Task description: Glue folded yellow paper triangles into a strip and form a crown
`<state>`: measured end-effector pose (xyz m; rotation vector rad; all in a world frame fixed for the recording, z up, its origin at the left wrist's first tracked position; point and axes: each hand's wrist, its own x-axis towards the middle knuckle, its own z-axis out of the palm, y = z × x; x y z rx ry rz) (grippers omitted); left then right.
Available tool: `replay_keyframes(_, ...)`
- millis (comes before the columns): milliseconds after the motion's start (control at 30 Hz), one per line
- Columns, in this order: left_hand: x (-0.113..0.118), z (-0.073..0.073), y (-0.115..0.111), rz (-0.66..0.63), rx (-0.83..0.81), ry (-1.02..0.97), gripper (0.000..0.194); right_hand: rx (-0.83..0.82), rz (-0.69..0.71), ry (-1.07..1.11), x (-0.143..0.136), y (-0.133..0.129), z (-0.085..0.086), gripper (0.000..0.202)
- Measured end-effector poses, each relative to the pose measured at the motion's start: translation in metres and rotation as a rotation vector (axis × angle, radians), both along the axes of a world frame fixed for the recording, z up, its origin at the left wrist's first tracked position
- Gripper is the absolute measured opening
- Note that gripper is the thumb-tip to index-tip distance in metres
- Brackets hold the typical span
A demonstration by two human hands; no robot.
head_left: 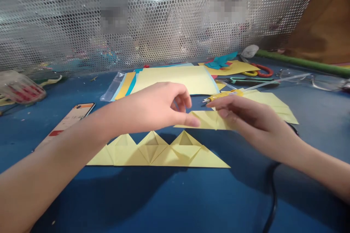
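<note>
A long folded yellow paper strip [161,154] with several raised points lies on the blue table, below my left hand. Behind it is a second folded yellow piece [206,119]. My left hand [164,107] hovers at that piece's left end, thumb and curled fingers apart, holding nothing. At its right end is my right hand [246,120], with thumb and fingers pinched at the paper. The yellow glue gun [222,95] lies just behind my right fingers, its metal tip pointing left.
A stack of coloured sheets [177,78] lies at the back. Phone [69,122] and jar [23,87] are at left. Scissors [262,70], pliers [246,80], glasses [325,82] and yellow papers [273,103] are at right. A black cable [273,189] runs forward. Behind stands perforated metal [164,43].
</note>
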<state>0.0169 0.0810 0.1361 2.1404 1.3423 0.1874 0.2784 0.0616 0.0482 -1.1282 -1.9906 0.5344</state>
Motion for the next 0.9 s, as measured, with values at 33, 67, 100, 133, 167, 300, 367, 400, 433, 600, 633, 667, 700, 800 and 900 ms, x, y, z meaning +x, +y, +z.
replay_keyframes(33,-0.001,0.002,-0.001,-0.01,-0.017,0.079,0.038,-0.001,-0.03,-0.005,0.003,0.002,0.001,0.033)
replay_keyframes(67,-0.001,0.002,-0.003,-0.031,-0.04,0.161,0.04,-0.003,-0.059,-0.017,0.006,0.003,0.002,0.034)
replay_keyframes(100,0.0,0.001,-0.005,-0.062,-0.067,0.23,0.042,-0.005,-0.089,-0.039,0.009,0.005,0.003,0.034)
replay_keyframes(133,0.002,-0.001,-0.008,-0.1,-0.09,0.281,0.043,-0.006,-0.115,-0.068,0.011,0.006,0.003,0.034)
replay_keyframes(167,0.006,-0.005,-0.01,-0.143,-0.109,0.319,0.042,-0.006,-0.134,-0.099,0.012,0.008,0.003,0.035)
replay_keyframes(300,0.019,-0.02,-0.017,-0.214,-0.119,0.373,0.034,0.004,-0.106,-0.15,0.012,0.011,-0.001,0.038)
replay_keyframes(367,0.02,-0.022,-0.017,-0.221,-0.106,0.376,0.02,0.026,-0.079,-0.134,0.011,0.011,-0.002,0.038)
replay_keyframes(400,0.019,-0.021,-0.016,-0.216,-0.09,0.381,0.017,0.035,-0.072,-0.128,0.011,0.012,-0.002,0.04)
replay_keyframes(433,0.017,-0.018,-0.015,-0.204,-0.072,0.394,0.018,0.04,-0.067,-0.124,0.011,0.012,-0.001,0.041)
replay_keyframes(600,0.006,-0.002,-0.003,-0.137,-0.03,0.453,0.017,0.013,-0.092,-0.103,0.015,0.016,0.007,0.053)
replay_keyframes(633,0.004,0.0,0.0,-0.129,-0.034,0.462,0.017,-0.004,-0.108,-0.09,0.016,0.016,0.009,0.056)
replay_keyframes(667,0.002,0.001,0.002,-0.121,-0.038,0.47,0.018,-0.028,-0.118,-0.076,0.016,0.016,0.011,0.058)
replay_keyframes(700,0.0,0.002,0.005,-0.117,-0.042,0.479,0.02,-0.052,-0.112,-0.065,0.017,0.016,0.012,0.058)
replay_keyframes(800,-0.004,0.002,0.012,-0.119,-0.047,0.503,0.022,-0.097,0.02,-0.071,0.018,0.016,0.014,0.056)
replay_keyframes(900,-0.007,0.002,0.016,-0.126,-0.049,0.516,0.019,-0.168,0.246,-0.157,0.018,0.015,0.013,0.049)
